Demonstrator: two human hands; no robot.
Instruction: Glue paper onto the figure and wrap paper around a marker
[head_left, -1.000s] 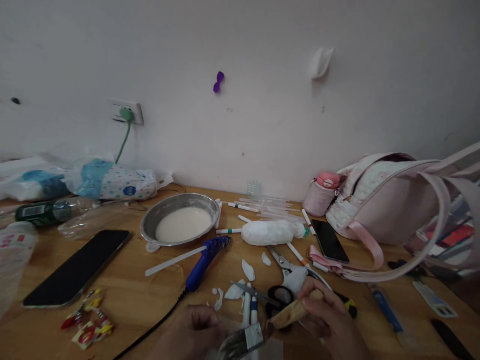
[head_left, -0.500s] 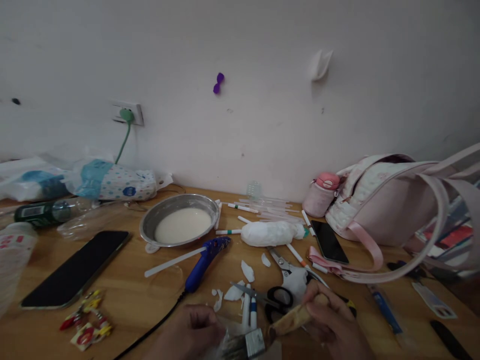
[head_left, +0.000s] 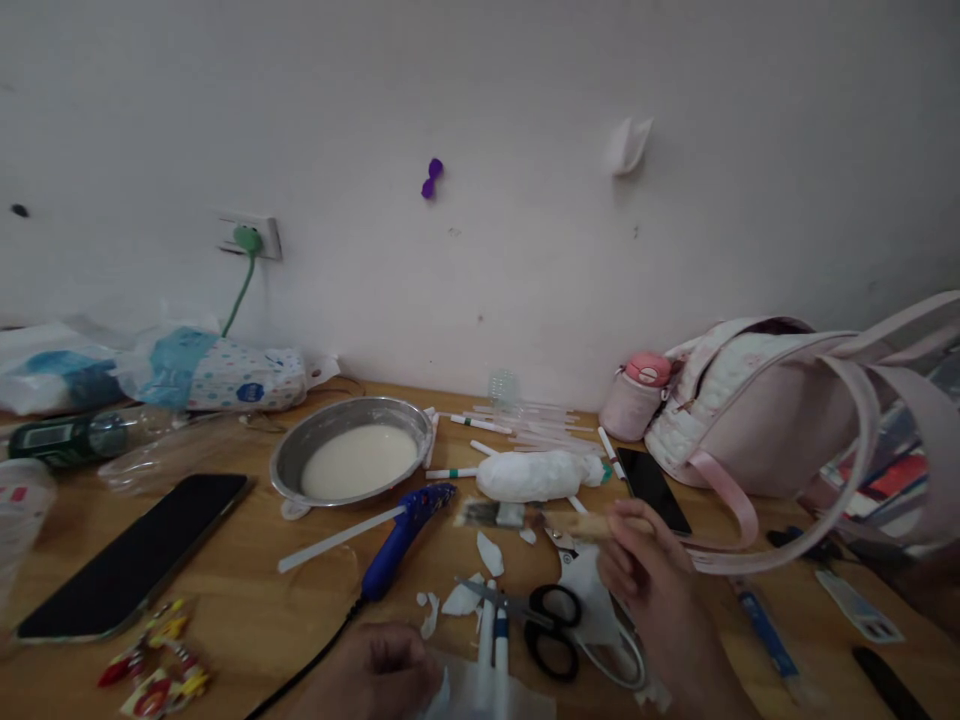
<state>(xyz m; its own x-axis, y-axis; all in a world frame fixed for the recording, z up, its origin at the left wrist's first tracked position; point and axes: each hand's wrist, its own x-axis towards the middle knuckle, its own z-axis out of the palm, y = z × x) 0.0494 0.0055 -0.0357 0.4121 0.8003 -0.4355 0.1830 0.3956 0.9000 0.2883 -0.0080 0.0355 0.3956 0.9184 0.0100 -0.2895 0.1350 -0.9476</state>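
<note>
My right hand (head_left: pixel 649 570) is closed round the wooden handle of a flat paintbrush (head_left: pixel 577 523). The brush lies level in the air, its bristles blurred and pointing left. At the bottom edge my left hand (head_left: pixel 379 670) has curled fingers pinching a clear plastic wrapper (head_left: pixel 450 690), partly out of view. Just behind the brush lies a white paper-covered bottle shape (head_left: pixel 536 476) with paper tubes at its sides. Farther left stands a metal bowl (head_left: pixel 281 470) with white liquid (head_left: pixel 360 462). Between my hands are black-handled scissors (head_left: pixel 553 605) and torn white scraps (head_left: pixel 490 553).
A blue glue gun (head_left: pixel 401 545) with a glue stick and black cord lies left of the scraps. A large phone (head_left: pixel 135 560) and a beaded trinket (head_left: pixel 161 660) are at left. A pink bag (head_left: pixel 765 410), pink flask (head_left: pixel 636 395) and second phone (head_left: pixel 652 490) stand right.
The paintbrush has come out of the plastic wrapper and moved up and forward in my right hand. My left hand has stayed low with the wrapper. The view has shifted slightly.
</note>
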